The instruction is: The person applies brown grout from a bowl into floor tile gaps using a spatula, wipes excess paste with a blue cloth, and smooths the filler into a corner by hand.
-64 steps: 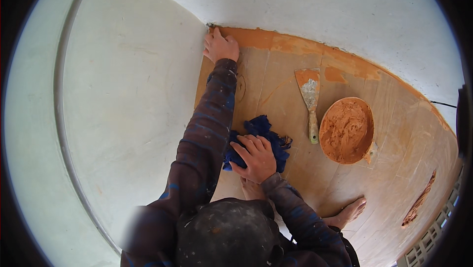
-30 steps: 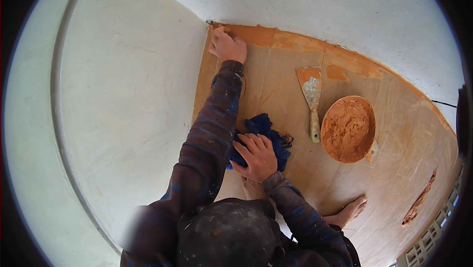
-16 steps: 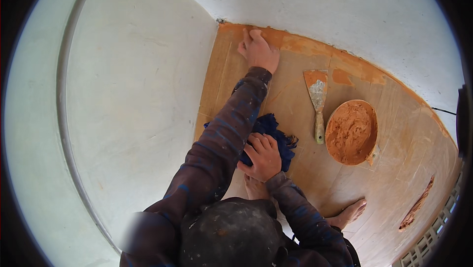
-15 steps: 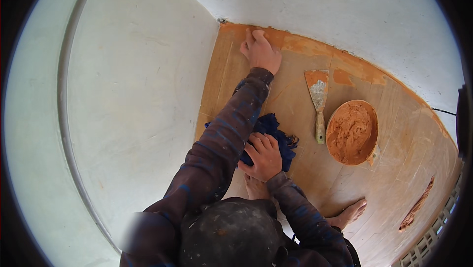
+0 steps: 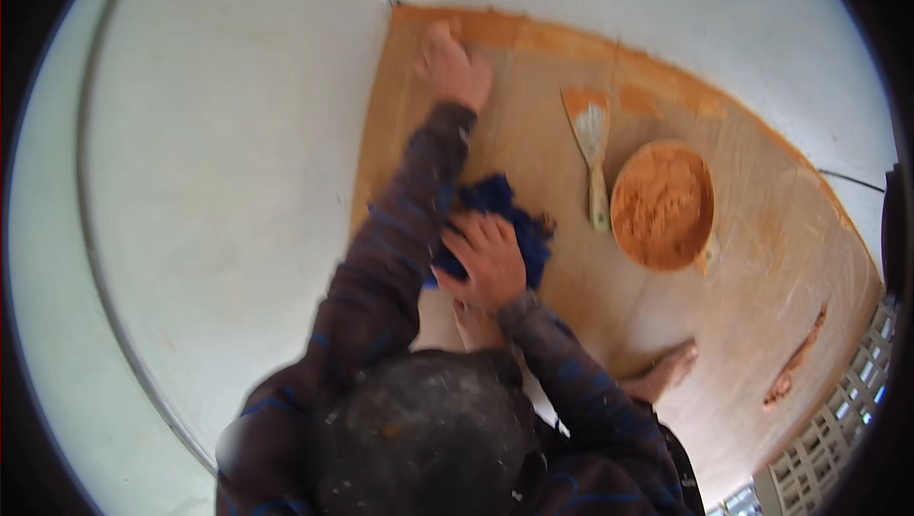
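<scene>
My left hand (image 5: 455, 71) reaches toward the far left corner, onto the orange filler band (image 5: 505, 32) along the wall's foot; its fingers are bent and blurred, and whatever they may hold is hidden. My right hand (image 5: 486, 268) lies with fingers spread on a crumpled dark blue cloth (image 5: 490, 194) beside my left forearm. Right of them, a putty knife (image 5: 592, 135) with orange smears lies on the wood-look floor (image 5: 514, 126), next to a round tub (image 5: 662, 207) full of orange filler.
White walls (image 5: 219, 183) meet at the corner on the left and far side. An orange-brown elongated lump (image 5: 795, 359) lies at the right, near a pale latticed block (image 5: 828, 445). A dark cord (image 5: 847, 178) shows at the right wall. My bare foot (image 5: 666, 373) is at lower right.
My left hand moved rightward from the corner along the orange band. Most recently the whole view shifted, carrying the scene up and left, and blurred. My right hand stays on the cloth.
</scene>
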The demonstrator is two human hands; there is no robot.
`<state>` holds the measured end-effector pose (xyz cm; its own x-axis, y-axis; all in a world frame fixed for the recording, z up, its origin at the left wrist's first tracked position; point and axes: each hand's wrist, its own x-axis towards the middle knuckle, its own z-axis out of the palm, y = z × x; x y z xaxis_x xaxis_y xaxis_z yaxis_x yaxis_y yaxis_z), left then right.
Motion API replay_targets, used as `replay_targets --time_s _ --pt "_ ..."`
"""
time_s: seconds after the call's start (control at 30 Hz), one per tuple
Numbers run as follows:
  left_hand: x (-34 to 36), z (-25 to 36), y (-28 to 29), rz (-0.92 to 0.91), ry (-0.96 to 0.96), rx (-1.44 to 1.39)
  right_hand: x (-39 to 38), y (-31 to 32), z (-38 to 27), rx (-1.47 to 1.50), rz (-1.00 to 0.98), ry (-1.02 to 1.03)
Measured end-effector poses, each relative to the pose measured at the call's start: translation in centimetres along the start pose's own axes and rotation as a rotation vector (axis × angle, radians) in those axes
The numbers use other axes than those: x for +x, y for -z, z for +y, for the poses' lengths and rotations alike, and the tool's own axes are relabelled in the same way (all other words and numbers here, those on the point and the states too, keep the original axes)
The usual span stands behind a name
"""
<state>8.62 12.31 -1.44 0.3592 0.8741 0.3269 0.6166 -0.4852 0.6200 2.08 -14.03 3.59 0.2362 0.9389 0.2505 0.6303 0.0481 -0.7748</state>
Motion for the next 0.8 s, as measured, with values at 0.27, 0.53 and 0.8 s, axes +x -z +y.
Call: replay_targets --time_s 0.27,0.53,0.8 --pt "2.1 2.5 -3.7 -0.095 0.223 0.064 -0.1 0.0 0.5 0.004 -0.038 0.007" --pt "-0.1 3.5 -5.3 0.102 0.042 -0.034 -0.2 -1.1 -0.1 -0.021 0.050 0.035" --pt "-2.6 9.1 -5.9 -0.004 0.071 -0.168 -1.9 -1.4 0.3 0.239 0.052 -0.291"
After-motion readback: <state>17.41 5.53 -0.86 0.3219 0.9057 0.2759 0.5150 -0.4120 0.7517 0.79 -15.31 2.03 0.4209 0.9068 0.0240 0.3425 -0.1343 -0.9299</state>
